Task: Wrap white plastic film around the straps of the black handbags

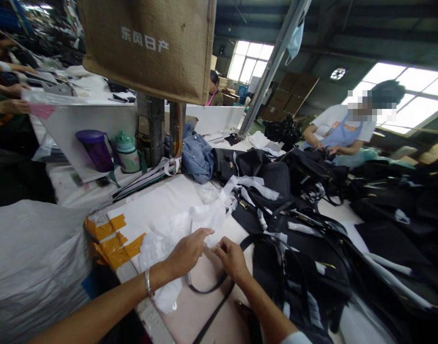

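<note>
My left hand (pixel 188 252), with a silver bracelet at its wrist, is over the pale work table, its fingers pinched beside thin white wrapping paper (pixel 165 243). Close on its right, my right hand (pixel 230 255) has thumb and forefinger pressed together. A thin pale strip shows between the hands; which fingers grip it is too small to tell. A black strap (pixel 213 313) runs over the table below my right hand, towards a black bag (pixel 301 277) on the right.
Black bags (pixel 394 248) are heaped at the right. A purple cup (pixel 97 150) and a green-lidded bottle (pixel 127 155) stand back left. A brown sack (pixel 150 52) hangs above. A person (pixel 342 126) works across the table. Orange tape (pixel 116 239) covers the left corner.
</note>
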`<state>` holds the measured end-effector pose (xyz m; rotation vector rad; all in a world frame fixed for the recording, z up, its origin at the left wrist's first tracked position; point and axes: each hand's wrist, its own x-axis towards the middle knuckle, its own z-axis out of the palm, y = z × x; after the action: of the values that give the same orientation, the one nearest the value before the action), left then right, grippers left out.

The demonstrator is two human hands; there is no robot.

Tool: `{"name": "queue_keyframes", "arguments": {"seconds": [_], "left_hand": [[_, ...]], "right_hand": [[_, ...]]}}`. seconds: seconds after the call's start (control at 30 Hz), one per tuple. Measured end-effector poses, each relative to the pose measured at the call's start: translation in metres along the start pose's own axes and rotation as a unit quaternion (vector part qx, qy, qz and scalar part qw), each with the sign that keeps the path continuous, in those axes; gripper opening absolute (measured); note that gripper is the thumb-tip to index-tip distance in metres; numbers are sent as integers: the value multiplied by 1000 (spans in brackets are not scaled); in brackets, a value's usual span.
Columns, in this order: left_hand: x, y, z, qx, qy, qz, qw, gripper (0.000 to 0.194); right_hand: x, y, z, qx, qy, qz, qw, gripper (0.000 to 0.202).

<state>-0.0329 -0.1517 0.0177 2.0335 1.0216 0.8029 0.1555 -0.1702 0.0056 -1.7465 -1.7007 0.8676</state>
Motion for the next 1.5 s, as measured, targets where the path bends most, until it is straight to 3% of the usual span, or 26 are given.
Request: {"name": "queue_keyframes", "arguments": {"seconds": [0.13,0.27,0.5,0.77,0.87,0.97,1.07,1.17,1.4,1.5], "left_hand": [[20,-12,10,28,-66,13,997,34],[28,-12,10,34,-63,5,997,37],[36,5,0,28,-128,37,991,13],[4,12,-5,68,-177,57,980,9],[-16,16,-11,0,-210,-7,978,9],[-29,23,-19,-198,-245,-139,939,10],[-31,28,-21,-329,-213,-197,899,23],[-28,32,-17,-366,-201,-211,884,19],[-29,37,-11,-335,-184,-193,904,14],[-35,42,-8,-346,-133,-183,911,24]], "right_hand": [[-2,4,-5,127,-45,11,991,19],[-8,4,-17,135,-34,26,990,20],[-26,-18,-34,-50,-2,-58,997,22],[-52,-27,-28,-170,-84,-140,972,11],[-61,-36,-26,-122,-115,-128,977,14],[-69,-46,-28,-22,-132,-90,987,19],[-71,-53,-31,56,-118,-66,989,25],[-71,-54,-31,70,-99,-55,991,34],[-77,-46,-26,164,-94,17,982,43],[-76,-45,-24,199,-81,45,976,42]]}}
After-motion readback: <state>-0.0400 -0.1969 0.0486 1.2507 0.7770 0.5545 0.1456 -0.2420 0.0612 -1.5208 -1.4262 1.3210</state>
